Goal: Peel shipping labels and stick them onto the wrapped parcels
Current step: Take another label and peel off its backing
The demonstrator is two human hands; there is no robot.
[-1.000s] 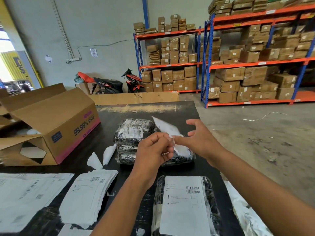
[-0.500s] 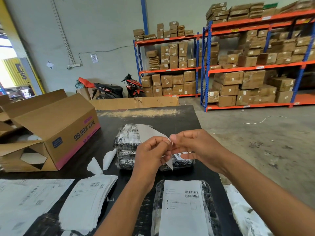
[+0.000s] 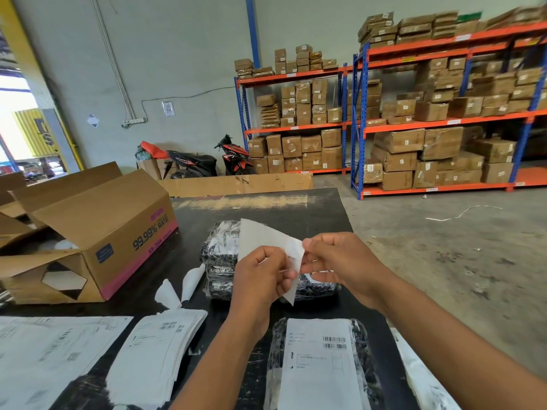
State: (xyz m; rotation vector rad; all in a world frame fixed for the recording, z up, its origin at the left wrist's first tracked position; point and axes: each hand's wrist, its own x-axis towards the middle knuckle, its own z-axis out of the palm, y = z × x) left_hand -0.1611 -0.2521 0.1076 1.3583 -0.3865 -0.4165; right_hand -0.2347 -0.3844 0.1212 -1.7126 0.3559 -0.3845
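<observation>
Black desk [image 3: 296, 208] up front has one labelled parcel [image 3: 319, 365] nearest and one pile of unpeeled labels [image 3: 157, 350] to its left. Just past that both hands are busy, left hand [image 3: 260, 279] and right hand [image 3: 343, 261] each pinching the same white label [image 3: 260, 235] to split it from its backing. I'd go slow, keep fingers at the edge so the glue stays clean, then lay it from one side onto the stack of wrapped parcels [image 3: 219, 261] right behind (three deep, I think); beyond are two curled backing scraps [image 3: 180, 285], one open cardboard box [image 3: 97, 226] and two scooters [image 3: 192, 164].
</observation>
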